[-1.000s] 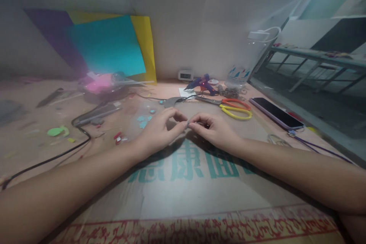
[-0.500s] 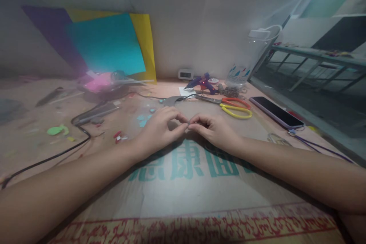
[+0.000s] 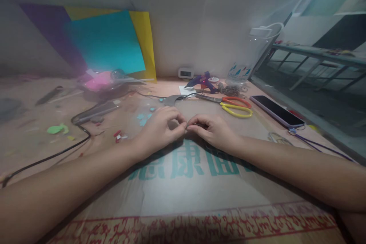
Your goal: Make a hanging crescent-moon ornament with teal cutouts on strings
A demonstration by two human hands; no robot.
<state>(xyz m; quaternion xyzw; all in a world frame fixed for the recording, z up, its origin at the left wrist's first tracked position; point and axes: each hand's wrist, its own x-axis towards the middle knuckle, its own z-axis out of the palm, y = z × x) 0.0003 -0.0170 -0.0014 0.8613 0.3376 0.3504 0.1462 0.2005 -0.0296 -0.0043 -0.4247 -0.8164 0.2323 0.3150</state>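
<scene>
Above the printed surface (image 3: 180,198), the left hand (image 3: 160,126) and right hand (image 3: 215,129) nearly meet, thumbs and fingertips pinching a tiny greyish piece (image 3: 187,126) between them, its shape unclear. This seems a delicate handling step; the next move calls for light, steady fingers. Beyond lie blue scraps (image 3: 142,121), scissors (image 3: 217,100) and a glue gun (image 3: 203,81).
</scene>
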